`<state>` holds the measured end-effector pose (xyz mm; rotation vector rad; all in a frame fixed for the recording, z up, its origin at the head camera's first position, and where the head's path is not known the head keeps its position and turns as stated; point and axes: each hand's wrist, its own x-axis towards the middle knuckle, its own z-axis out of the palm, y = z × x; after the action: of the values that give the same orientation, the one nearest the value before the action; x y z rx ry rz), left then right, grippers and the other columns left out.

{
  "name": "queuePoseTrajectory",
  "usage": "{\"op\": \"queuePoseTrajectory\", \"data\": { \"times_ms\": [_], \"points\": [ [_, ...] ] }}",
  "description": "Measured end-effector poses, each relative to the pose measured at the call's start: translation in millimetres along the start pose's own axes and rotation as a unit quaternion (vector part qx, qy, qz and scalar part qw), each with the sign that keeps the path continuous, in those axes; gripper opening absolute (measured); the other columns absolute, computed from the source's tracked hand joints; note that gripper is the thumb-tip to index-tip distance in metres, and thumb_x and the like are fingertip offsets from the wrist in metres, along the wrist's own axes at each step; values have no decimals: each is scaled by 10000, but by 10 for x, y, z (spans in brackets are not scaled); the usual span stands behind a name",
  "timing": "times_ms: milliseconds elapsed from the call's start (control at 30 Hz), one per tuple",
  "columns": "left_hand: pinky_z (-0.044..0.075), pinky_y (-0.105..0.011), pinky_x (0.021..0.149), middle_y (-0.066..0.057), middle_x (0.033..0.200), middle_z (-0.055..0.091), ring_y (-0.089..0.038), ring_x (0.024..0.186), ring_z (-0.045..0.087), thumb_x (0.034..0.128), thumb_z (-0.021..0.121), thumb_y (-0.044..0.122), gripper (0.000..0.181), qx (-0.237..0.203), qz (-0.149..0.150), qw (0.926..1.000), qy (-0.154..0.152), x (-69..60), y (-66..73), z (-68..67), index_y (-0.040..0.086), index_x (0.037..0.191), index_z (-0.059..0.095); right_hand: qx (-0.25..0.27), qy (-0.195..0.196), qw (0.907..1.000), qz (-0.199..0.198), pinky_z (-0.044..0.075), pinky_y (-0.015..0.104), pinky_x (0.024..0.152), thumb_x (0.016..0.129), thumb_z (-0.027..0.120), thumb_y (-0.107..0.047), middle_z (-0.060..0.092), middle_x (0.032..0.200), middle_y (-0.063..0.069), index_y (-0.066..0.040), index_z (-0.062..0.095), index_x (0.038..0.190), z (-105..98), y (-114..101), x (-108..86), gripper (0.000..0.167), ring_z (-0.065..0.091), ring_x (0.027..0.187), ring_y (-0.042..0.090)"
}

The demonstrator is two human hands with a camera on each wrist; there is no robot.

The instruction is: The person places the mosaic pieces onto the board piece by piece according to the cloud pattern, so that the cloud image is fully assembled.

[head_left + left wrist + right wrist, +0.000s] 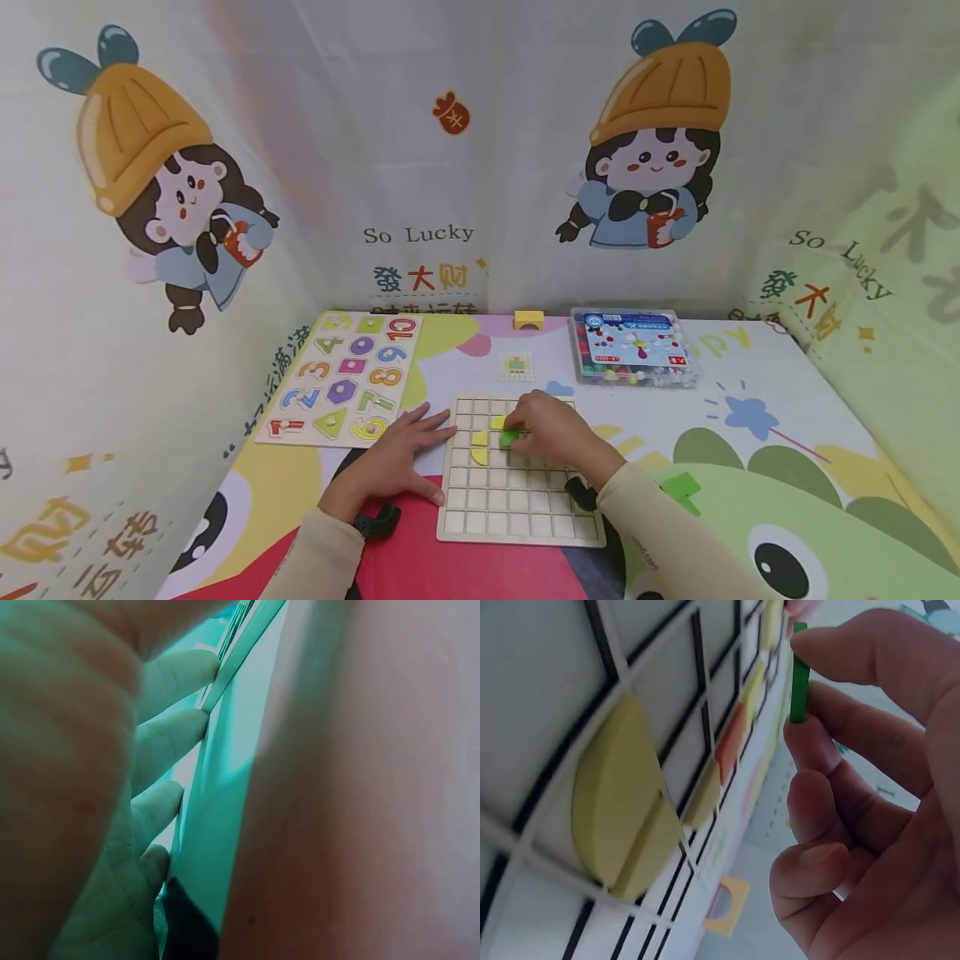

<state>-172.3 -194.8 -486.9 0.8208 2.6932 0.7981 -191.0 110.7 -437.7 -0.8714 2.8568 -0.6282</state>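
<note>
A wooden grid board [468,500] lies on the table. Flat yellow pieces [480,454] sit in some of its squares; in the right wrist view, a yellow piece [619,810] is close by, with a red piece [730,742] farther along. My right hand [551,429] is over the board's upper part and pinches a thin green piece [800,671] between thumb and fingers, held just off the grid in the right wrist view. My left hand [401,458] is spread along the board's left edge, fingertips touching it.
A number-and-shape puzzle board [348,375] lies at the left. Behind the grid are a small pattern card [516,367], a yellow arch block [528,320] and a clear plastic box [633,348] of small coloured parts. A green shape [681,492] shows beside my right forearm.
</note>
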Motion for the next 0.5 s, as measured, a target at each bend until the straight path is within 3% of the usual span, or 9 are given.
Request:
{"op": "queuePoseTrajectory", "data": {
  "times_ms": [233, 500],
  "points": [
    [200, -696, 1282, -13, 1725, 373, -410, 1645, 145, 695, 936, 600, 1025, 9, -63, 10000, 18, 2, 35, 0, 236, 1568, 540, -334, 120, 9990, -255, 552, 299, 750, 866, 807, -118, 718, 904, -56, -188, 853, 989, 91, -63, 71, 149, 567, 875, 115],
    [204, -692, 1283, -13, 1725, 373, -407, 1645, 146, 702, 930, 598, 1014, 31, -41, 10000, 19, -14, 41, -20, 240, 1567, 541, -305, 63, 9994, -167, 551, 314, 770, 878, 814, -127, 733, 924, -51, -201, 848, 977, 143, -74, 120, 128, 579, 897, 120]
  ]
}}
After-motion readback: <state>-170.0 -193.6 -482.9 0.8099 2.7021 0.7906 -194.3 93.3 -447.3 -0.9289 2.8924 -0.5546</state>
